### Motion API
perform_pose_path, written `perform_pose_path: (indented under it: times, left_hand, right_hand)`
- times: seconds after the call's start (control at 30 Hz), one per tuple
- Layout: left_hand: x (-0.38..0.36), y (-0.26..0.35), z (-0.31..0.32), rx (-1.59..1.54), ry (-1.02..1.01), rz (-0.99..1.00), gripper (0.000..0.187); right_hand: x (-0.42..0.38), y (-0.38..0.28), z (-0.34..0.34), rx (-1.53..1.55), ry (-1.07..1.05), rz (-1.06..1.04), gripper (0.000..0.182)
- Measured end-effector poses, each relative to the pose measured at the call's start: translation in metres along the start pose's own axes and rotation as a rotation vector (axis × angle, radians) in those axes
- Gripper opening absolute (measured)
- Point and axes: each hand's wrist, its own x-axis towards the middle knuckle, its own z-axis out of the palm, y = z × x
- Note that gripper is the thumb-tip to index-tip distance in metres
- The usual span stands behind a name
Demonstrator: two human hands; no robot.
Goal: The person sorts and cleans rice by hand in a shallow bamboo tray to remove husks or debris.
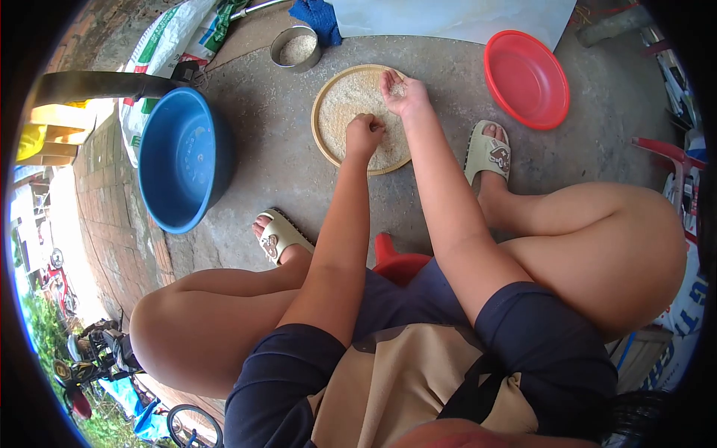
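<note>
A round woven tray (pixel 320 137) with a light rim lies on the concrete floor, spread with pale grains that look like rice (pixel 345 95). Over the middle of the tray is my left hand (pixel 364 135), its fingers curled together; what they hold, if anything, is too small to name. My right hand (pixel 404 94) is over the tray's upper right edge, palm turned up and fingers partly curled and apart. No object can be made out in that palm.
A blue basin (pixel 179 160) stands at the left, a red basin (pixel 527 79) at the upper right. Behind the tray are a metal bowl (pixel 296 48) of grains and a blue cloth (pixel 317 20). My sandaled feet flank the tray; a red stool (pixel 397 263) is beneath me.
</note>
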Motion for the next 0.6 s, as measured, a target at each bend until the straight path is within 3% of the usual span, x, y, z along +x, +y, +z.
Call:
perform_pose_path:
  times: [0.07, 0.13, 0.27, 0.4, 0.43, 0.47, 0.53, 0.57, 0.6]
  left_hand:
    - [0.007, -0.007, -0.007, -0.053, 0.073, 0.036, 0.007]
    - [0.018, -0.001, -0.028, -0.291, -0.060, -0.198, 0.008]
    - [0.036, 0.022, -0.057, -0.476, -0.024, -0.174, 0.013]
    - [0.040, 0.062, -0.072, -0.597, -0.217, -0.049, 0.018]
    - [0.034, 0.079, -0.080, -0.407, -0.235, -0.055, 0.023]
    - [0.036, 0.077, -0.078, -0.409, -0.233, -0.056, 0.023]
    - [0.046, 0.060, -0.066, -0.030, 0.104, 0.211, 0.027]
    - [0.048, 0.051, -0.060, -0.031, 0.106, 0.209, 0.027]
    - [0.049, 0.046, -0.056, -0.094, 0.178, 0.076, 0.027]
  right_hand:
    - [0.002, 0.003, -0.002, -0.018, 0.004, -0.007, 0.035]
    - [-0.002, 0.006, -0.002, -0.055, 0.023, -0.016, 0.036]
    - [-0.007, 0.009, -0.010, -0.207, 0.057, -0.034, 0.036]
    - [-0.004, 0.011, -0.021, -0.251, 0.047, 0.053, 0.035]
    - [-0.006, 0.013, -0.022, -0.336, 0.063, 0.021, 0.034]
    - [-0.007, 0.014, -0.022, -0.422, 0.078, -0.011, 0.033]
    - [-0.010, 0.010, -0.018, -0.415, 0.068, 0.057, 0.031]
    - [-0.011, 0.008, -0.016, -0.402, 0.057, 0.123, 0.030]
    - [-0.007, 0.004, -0.017, -0.403, 0.056, 0.125, 0.030]
